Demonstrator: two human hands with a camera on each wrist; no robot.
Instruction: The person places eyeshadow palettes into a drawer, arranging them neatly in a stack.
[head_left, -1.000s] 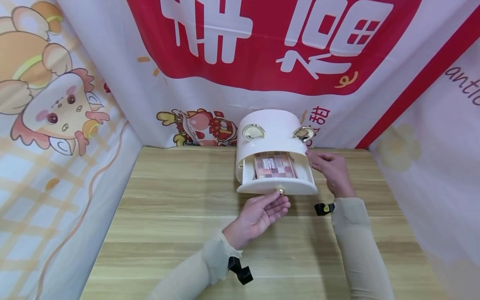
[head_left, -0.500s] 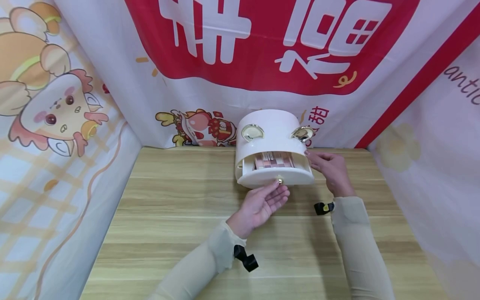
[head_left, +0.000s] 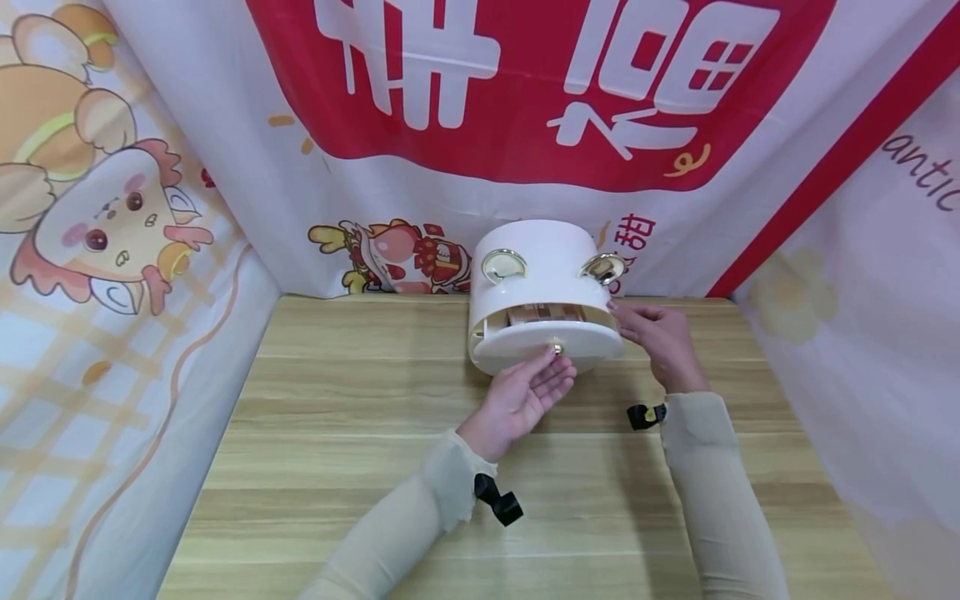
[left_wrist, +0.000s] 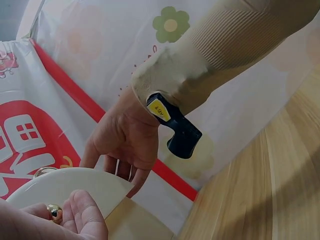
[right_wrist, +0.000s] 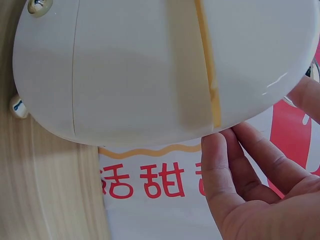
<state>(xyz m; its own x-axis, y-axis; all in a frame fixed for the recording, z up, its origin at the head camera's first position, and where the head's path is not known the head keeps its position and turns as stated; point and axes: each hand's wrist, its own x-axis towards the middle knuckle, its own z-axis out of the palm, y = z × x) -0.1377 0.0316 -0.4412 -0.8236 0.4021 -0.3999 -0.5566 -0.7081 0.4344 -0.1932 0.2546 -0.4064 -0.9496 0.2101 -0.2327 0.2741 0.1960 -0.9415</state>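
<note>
A rounded white storage box (head_left: 536, 242) stands against the back cloth, its drawer (head_left: 512, 343) partly pulled out. Inside the drawer shows a strip of a flat reddish-brown checkered case (head_left: 546, 312); the rest is hidden behind the drawer front. My left hand (head_left: 520, 402) pinches the small gold knob (left_wrist: 55, 213), thumb on one side and fingers on the other. Fingertips of my right hand (head_left: 662, 340) rest on the right side of the box. In the right wrist view, the thumb (right_wrist: 216, 160) and fingers meet the box's edge near the drawer seam.
Two gold-rimmed round pieces (head_left: 504, 266) project from the box's upper front. The box stands at the back edge of a wood-grain table (head_left: 360, 392). Printed cloth (head_left: 420, 183) hangs behind and on both sides. A black device (head_left: 498, 500) is strapped to each wrist.
The left hand has moved forward with the knob, and the drawer has slid further into the box, covering more of the checkered case. The right hand has stayed at the box's side.
</note>
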